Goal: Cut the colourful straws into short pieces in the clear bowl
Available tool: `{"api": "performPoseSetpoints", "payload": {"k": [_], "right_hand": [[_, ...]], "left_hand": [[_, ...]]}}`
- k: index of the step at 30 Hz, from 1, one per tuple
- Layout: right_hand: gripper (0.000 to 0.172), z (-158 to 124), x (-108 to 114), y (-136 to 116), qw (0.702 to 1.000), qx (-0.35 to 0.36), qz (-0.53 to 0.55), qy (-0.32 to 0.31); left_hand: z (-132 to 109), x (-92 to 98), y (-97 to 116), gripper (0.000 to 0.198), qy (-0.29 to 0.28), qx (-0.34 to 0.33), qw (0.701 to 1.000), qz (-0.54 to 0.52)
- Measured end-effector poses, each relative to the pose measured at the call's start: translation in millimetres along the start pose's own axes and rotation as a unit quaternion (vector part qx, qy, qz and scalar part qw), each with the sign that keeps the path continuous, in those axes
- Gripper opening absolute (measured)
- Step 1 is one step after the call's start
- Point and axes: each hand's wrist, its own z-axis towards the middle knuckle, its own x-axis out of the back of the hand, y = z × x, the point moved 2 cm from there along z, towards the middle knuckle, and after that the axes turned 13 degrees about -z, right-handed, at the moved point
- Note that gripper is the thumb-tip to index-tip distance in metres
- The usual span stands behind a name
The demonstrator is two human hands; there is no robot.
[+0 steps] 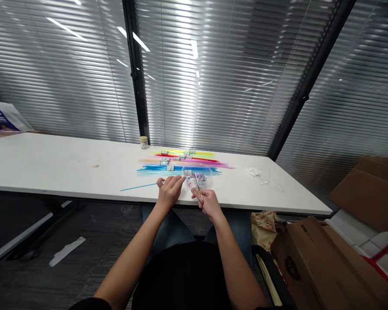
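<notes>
Between the fingers of my left hand (170,190) is a thin blue plastic straw (137,187), its long end sticking out to the left over the table. My right hand (209,201) is closed on a pair of scissors (198,188), blades pointing up and away from me. Just beyond both hands stands a clear round bowl (211,174) with many small coloured pieces (200,181) in it. The scissor blades and the straw's right end are over the bowl; whether they touch is too small to tell.
Behind the bowl lie bundles of coloured straws (197,169) with paper labels. A small jar (143,142) stands at the table's back edge. Clear plastic wrapping (267,181) lies to the right on the white table (67,165). Cardboard boxes (317,258) stand right of my chair.
</notes>
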Motion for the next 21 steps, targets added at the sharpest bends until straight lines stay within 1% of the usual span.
{"api": "performPoseSetpoints", "payload": {"k": [5, 11, 16, 21], "right_hand": [[0.053, 0.9, -0.3, 1.2, 1.000, -0.003, -0.005, 0.001], [0.051, 2.0, 0.9, 2.8, 1.000, -0.011, 0.009, 0.019], [0.050, 2.2, 2.1, 4.1, 0.999, -0.017, 0.018, 0.021], [0.051, 1.3, 1.9, 3.6, 0.997, -0.041, 0.058, 0.018]], "left_hand": [[0.2, -0.3, 0.2, 0.023, -0.002, 0.003, 1.000, -0.009], [3.9, 2.3, 3.4, 0.019, 0.024, 0.013, 0.999, 0.023], [3.0, 1.9, 3.0, 0.022, 0.020, 0.014, 1.000, 0.016], [1.9, 1.0, 1.5, 0.023, 0.022, 0.019, 0.999, 0.017]]}}
